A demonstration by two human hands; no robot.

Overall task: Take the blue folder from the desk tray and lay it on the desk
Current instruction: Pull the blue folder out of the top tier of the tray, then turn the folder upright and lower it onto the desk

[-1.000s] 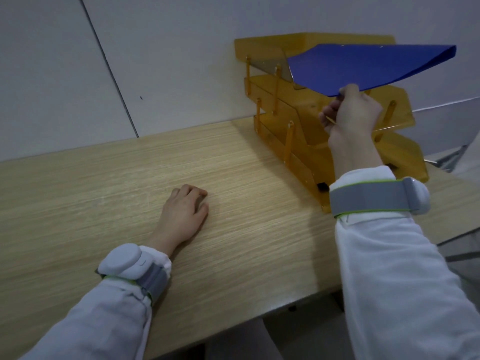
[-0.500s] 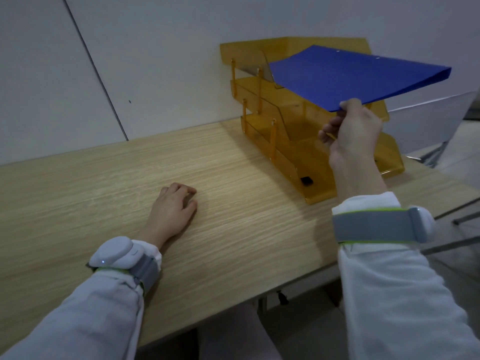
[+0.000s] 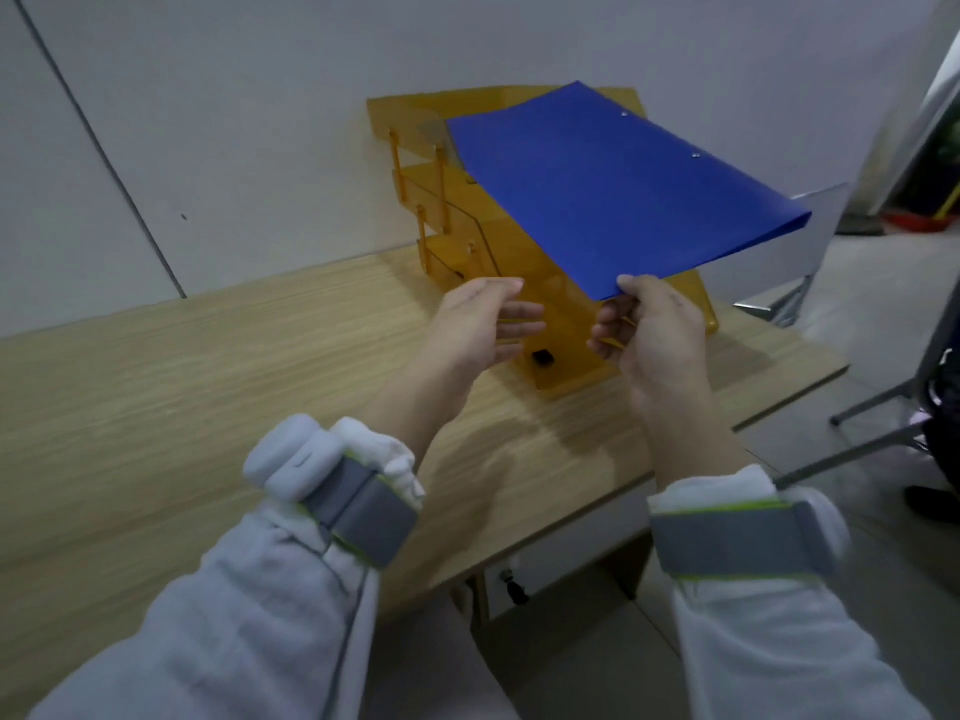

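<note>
The blue folder [image 3: 597, 184] hangs in the air, tilted, above the orange stacked desk tray [image 3: 410, 179]. My right hand [image 3: 649, 330] pinches the folder's near corner from below and is shut on it. My left hand [image 3: 483, 324] is raised off the desk just left of that corner, fingers apart, palm toward the folder, not touching it. The wooden desk [image 3: 208, 381] lies below both hands. The folder hides most of the tray's upper tiers.
A grey wall panel [image 3: 208, 122] stands behind the desk. The desk's right edge [image 3: 810, 387] is close to the tray. Beyond it are a metal chair frame [image 3: 872, 423] and floor. Red and yellow items [image 3: 919, 220] lie far right.
My left hand has lifted off the desk and come up beside the folder's near corner. The folder has come further out of the tray toward me, tilting down. The view has shifted right.
</note>
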